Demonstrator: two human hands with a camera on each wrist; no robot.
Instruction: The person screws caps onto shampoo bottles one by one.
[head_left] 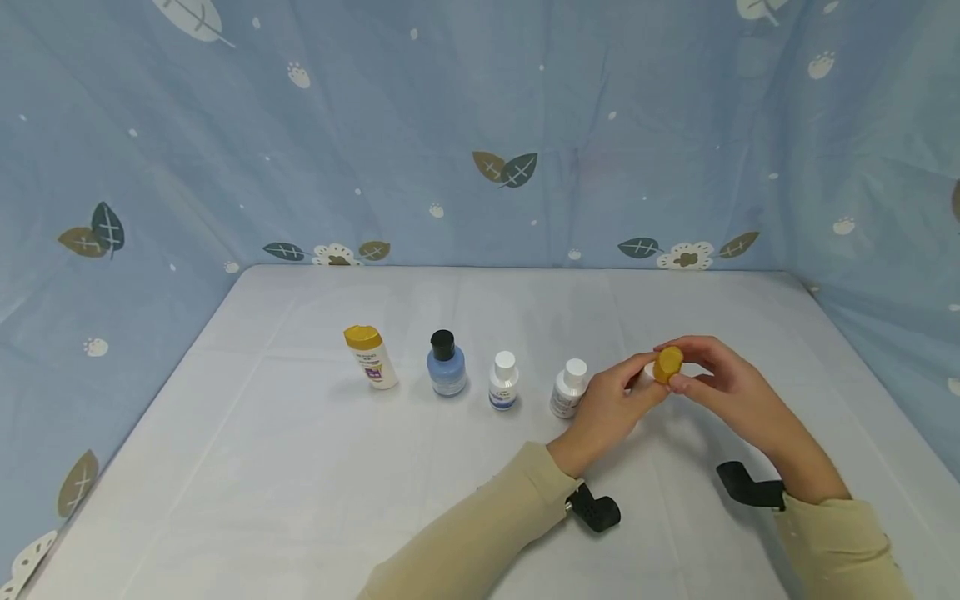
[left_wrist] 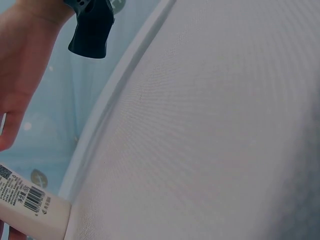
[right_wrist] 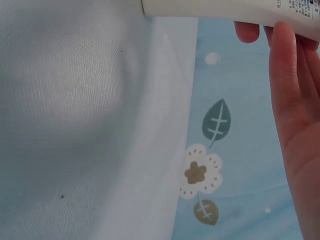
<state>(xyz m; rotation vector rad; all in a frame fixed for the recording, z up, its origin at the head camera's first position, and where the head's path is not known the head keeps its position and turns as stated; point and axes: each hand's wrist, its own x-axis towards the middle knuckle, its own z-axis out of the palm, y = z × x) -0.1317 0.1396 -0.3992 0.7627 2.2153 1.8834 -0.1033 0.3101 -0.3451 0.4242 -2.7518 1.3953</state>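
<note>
A white plastic bottle (right_wrist: 215, 9) with a yellow cap (head_left: 670, 362) stands upright between both hands on the right side of the table. My left hand (head_left: 611, 404) holds its body from the left, thumb in front. My right hand (head_left: 731, 387) grips it near the top, with thumb and fingers around the cap. In the left wrist view, printed text and a barcode show on the bottle (left_wrist: 37, 205), its base close to the tabletop. Closest to my left hand is a small white bottle (head_left: 568, 388) with a white cap, partly behind the fingers.
Leftward in a row stand another small white bottle (head_left: 504, 382), a blue bottle (head_left: 447, 372) with a black cap, and a white bottle (head_left: 375, 362) with a yellow cap. A white cloth covers the table (head_left: 262, 467). Blue patterned fabric (head_left: 420, 125) hangs behind it.
</note>
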